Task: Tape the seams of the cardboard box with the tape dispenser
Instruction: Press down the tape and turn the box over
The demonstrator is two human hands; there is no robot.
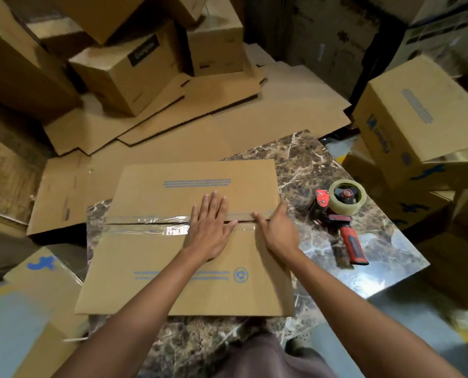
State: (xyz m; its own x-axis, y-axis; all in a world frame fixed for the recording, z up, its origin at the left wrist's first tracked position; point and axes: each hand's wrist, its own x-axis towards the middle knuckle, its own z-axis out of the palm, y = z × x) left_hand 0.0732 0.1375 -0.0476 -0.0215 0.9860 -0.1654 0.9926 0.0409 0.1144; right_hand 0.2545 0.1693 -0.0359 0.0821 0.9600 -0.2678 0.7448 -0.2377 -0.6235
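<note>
Storeroom crowded with brown corrugated cartons; flattened cardboard sheets lay spread across the floor behind the work surface. At far left, a carton with a blue mark sat low beside the table. The table was glossy brown marble with pale veins, reflecting light along its right edge.

The cardboard box lay on the table, top flaps closed, matte kraft surface printed with blue lines and a recycling mark. Clear shiny tape ran along the centre seam, wrinkled, covering the left part; a dark gap showed between the flaps.

Left hand lay flat, palm down, across the seam, fingers straight and slightly apart, pressing the flaps. Right hand sat just beside it on the seam near the box's right edge, fingers curled, thumb and forefinger pinched together at the seam; whether they gripped tape could not be told.

The tape dispenser rested on the table, right of the box, untouched: red-and-black handle, clear roll. Stacked cartons stood at far right.
</note>
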